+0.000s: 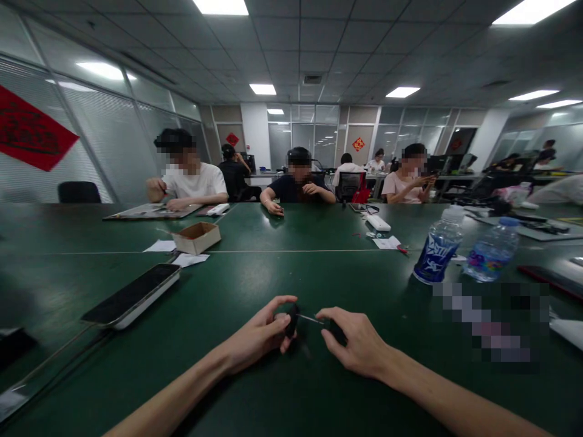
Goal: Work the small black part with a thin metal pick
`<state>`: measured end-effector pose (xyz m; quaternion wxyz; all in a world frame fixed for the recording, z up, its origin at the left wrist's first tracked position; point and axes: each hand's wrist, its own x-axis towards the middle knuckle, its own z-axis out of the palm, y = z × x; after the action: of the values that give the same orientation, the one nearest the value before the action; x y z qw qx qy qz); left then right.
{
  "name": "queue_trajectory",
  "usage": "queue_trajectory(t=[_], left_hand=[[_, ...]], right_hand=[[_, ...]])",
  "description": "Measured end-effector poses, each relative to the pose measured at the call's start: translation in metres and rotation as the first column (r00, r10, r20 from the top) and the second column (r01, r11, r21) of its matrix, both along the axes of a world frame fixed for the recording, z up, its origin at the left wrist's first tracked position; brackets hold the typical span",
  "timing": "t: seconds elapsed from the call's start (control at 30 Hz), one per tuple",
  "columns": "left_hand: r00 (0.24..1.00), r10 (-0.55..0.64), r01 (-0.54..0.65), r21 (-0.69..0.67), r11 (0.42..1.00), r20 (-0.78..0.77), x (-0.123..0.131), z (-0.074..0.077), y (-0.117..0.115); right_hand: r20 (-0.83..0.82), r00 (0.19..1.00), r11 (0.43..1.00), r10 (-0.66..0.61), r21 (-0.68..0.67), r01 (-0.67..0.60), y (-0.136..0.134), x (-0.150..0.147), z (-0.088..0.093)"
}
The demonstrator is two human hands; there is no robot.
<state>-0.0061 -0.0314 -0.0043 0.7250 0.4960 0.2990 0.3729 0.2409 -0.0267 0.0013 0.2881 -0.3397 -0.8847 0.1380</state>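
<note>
My left hand (262, 334) rests on the green table (273, 273) and pinches a small black object (292, 320) between thumb and fingers. My right hand (353, 340) lies just to its right, fingers curled around a thin metal tool (312, 318) whose tip points at the black object. Both forearms reach in from the bottom edge. What the small black object is, I cannot make out.
A phone on a white power bank (132, 295) lies to the left, a small cardboard box (196, 237) and paper slips beyond it. Two water bottles (438, 250) (492, 249) stand at right. Three people sit across the table at work.
</note>
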Motion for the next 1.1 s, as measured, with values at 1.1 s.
queue_trajectory(t=[1.1], left_hand=[[1.000,0.013,-0.012,0.063,0.998,-0.018,-0.0003,0.0053,-0.0014]], right_hand=[[0.081,0.993,0.996,-0.084,0.006,0.084,0.0018,-0.0009,-0.0016]])
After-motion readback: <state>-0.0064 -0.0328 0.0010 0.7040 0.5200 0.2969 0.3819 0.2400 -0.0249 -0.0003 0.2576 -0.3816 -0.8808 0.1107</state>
